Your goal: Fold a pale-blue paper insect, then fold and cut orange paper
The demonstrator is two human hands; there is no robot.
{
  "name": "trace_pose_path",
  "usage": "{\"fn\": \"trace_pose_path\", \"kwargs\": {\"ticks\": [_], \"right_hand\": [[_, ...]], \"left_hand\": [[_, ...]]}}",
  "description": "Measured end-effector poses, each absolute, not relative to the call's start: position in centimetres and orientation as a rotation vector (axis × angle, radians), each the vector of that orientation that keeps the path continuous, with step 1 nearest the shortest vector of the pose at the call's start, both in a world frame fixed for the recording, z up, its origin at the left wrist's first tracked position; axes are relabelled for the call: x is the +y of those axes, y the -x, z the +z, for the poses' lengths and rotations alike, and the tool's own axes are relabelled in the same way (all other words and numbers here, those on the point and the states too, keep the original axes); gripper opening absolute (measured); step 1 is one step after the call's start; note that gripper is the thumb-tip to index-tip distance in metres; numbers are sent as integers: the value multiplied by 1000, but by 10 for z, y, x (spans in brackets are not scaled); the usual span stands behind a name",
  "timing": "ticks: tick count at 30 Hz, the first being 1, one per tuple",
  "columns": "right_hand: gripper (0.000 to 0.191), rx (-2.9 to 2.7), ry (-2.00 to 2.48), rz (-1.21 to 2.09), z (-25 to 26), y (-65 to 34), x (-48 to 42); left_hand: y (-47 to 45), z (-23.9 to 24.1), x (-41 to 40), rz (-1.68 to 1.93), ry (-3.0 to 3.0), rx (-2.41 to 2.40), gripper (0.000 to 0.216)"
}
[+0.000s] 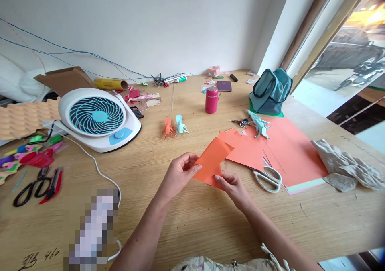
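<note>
A folded piece of orange paper (pixel 212 158) is lifted just above the wooden table (pixel 192 219) in front of me. My left hand (pixel 179 174) pinches its left edge between thumb and fingers. Gripping the lower right corner is my right hand (pixel 234 187). More orange sheets (pixel 288 150) lie to the right on the table, with white-handled scissors (pixel 268 178) on top of them.
A white and teal fan (pixel 98 118) sits at the left, its cord trailing toward me. Small paper figures (pixel 174 127), a pink bottle (pixel 211 99), a teal bag (pixel 270 91), a grey cloth (pixel 345 164) and black scissors (pixel 31 188) are spread around.
</note>
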State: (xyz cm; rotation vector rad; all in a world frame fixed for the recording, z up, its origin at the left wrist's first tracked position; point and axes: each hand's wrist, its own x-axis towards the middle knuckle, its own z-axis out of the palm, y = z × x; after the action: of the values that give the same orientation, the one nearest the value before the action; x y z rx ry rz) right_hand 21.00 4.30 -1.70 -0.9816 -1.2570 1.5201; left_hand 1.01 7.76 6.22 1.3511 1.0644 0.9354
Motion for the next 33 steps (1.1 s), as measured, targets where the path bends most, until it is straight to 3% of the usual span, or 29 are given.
{"fn": "trace_pose_path", "kwargs": {"ticks": [6, 18, 25, 33], "right_hand": [[35, -1193, 945, 1481, -11, -205, 44], [30, -1048, 964, 1294, -17, -225, 45], [27, -994, 973, 1183, -22, -223, 45], [27, -1043, 974, 1045, -27, -222, 47]], "left_hand": [[-6, 56, 82, 956, -1386, 1060, 21], [-4, 61, 74, 578, -1457, 926, 23], [-8, 62, 78, 757, -1311, 1036, 42], [-13, 50, 82, 886, -1214, 972, 36]]}}
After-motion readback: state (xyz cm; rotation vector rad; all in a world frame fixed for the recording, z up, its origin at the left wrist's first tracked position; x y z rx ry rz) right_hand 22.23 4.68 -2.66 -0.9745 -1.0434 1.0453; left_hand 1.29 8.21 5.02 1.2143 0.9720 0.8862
